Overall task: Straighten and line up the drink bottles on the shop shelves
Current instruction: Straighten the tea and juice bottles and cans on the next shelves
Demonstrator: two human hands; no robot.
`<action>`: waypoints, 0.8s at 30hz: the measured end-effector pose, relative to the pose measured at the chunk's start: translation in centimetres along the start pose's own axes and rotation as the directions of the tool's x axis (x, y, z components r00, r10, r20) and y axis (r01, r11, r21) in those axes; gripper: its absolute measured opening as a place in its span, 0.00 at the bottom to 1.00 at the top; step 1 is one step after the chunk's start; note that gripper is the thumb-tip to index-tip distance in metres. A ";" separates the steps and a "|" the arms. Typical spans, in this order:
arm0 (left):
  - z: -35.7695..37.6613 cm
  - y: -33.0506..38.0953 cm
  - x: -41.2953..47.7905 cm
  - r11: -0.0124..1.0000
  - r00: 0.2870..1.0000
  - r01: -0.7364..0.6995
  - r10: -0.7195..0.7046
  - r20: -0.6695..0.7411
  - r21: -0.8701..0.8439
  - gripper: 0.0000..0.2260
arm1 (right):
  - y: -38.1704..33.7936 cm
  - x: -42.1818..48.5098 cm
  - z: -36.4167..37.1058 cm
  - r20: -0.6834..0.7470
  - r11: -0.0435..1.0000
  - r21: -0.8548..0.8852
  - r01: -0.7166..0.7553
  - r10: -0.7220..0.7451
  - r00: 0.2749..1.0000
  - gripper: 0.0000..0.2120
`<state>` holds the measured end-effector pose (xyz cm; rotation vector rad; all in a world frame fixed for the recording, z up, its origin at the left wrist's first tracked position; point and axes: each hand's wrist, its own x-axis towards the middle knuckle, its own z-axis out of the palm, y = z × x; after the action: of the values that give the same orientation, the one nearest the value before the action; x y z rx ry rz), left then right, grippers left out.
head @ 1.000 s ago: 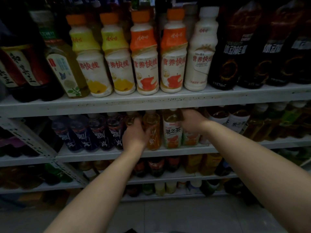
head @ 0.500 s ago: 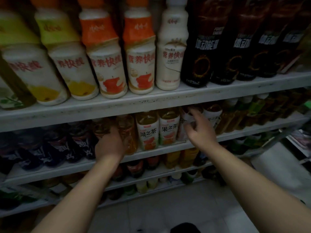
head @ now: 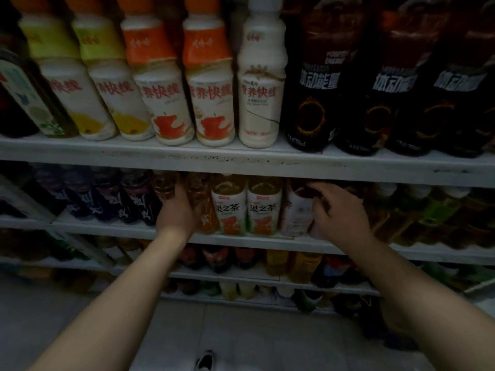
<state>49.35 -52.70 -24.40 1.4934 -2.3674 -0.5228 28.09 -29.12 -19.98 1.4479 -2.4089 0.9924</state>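
Two hands reach to the middle shelf [head: 241,239]. The left hand [head: 175,210] wraps an amber bottle [head: 164,184]; the right hand [head: 338,214] curls round a white-label bottle [head: 296,210]. Between them two fruit tea bottles [head: 229,207] stand straight at the front edge, labels out. Green bottles [head: 431,212] farther right look crooked, so I think work is left.

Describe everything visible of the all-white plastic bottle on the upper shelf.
The all-white plastic bottle has a white cap, a waisted neck and a cream wrap with red characters, crossed by a dark crack-like line. It stands upright on the white upper shelf, between an orange-sleeved bottle and a black bottle. No hand touches it: the left hand grips an amber bottle, the right hand a white-labelled bottle, one shelf lower.
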 end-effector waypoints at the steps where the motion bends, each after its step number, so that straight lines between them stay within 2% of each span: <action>1: 0.1 0.1 -0.3 1.000 1.000 0.025 -0.025 -0.006 0.001 0.33 | 0.7 -0.2 -0.5 -0.028 1.000 -0.001 0.010 -0.010 1.000 0.15; 3: 0.1 0.4 -0.9 0.997 0.997 0.074 -0.074 -0.017 0.011 0.34 | 1.7 0.0 -1.1 -0.029 0.999 -0.033 0.011 -0.012 0.999 0.14; 5: 0.1 0.9 -1.3 0.994 0.994 0.107 -0.106 -0.014 0.028 0.34 | 2.0 0.4 -0.9 0.041 0.993 -0.103 -0.054 0.059 0.997 0.14; 8: -0.5 1.8 -1.7 0.983 0.984 0.175 -0.175 -0.017 0.052 0.31 | 1.5 1.5 0.2 0.152 0.955 -0.168 -0.245 0.271 0.951 0.27; 10: -1.2 2.7 -2.5 0.981 0.977 0.184 -0.176 -0.118 0.065 0.28 | 0.6 2.1 0.9 0.135 0.931 -0.241 -0.273 0.311 0.941 0.28; 12: -1.4 3.8 -4.1 0.998 0.959 0.055 -0.050 -0.279 0.007 0.24 | -0.3 2.5 1.2 0.105 0.914 -0.290 -0.284 0.326 0.940 0.25; 14: -1.3 5.3 -6.2 0.990 0.926 -0.141 0.124 -0.357 -0.023 0.21 | -0.7 3.0 1.4 0.120 0.911 -0.264 -0.315 0.355 0.927 0.24; 17: -0.3 7.7 -8.1 0.943 0.896 -0.332 0.318 -0.310 0.010 0.16 | -0.2 3.7 1.2 0.253 0.911 -0.102 -0.398 0.411 0.876 0.18; 19: 0.6 9.4 -8.5 0.912 0.881 -0.408 0.405 -0.243 0.038 0.17 | 0.3 3.9 0.6 0.344 0.893 0.056 -0.447 0.403 0.848 0.22; 24: 2.2 11.4 -8.1 0.874 0.856 -0.476 0.485 -0.177 0.094 0.22 | 1.1 4.0 -0.7 0.457 0.874 0.210 -0.438 0.308 0.835 0.19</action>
<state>42.65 -40.55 -21.63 0.8576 -2.4756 -0.1856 24.95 -31.23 -18.17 1.4136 -3.0544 1.3114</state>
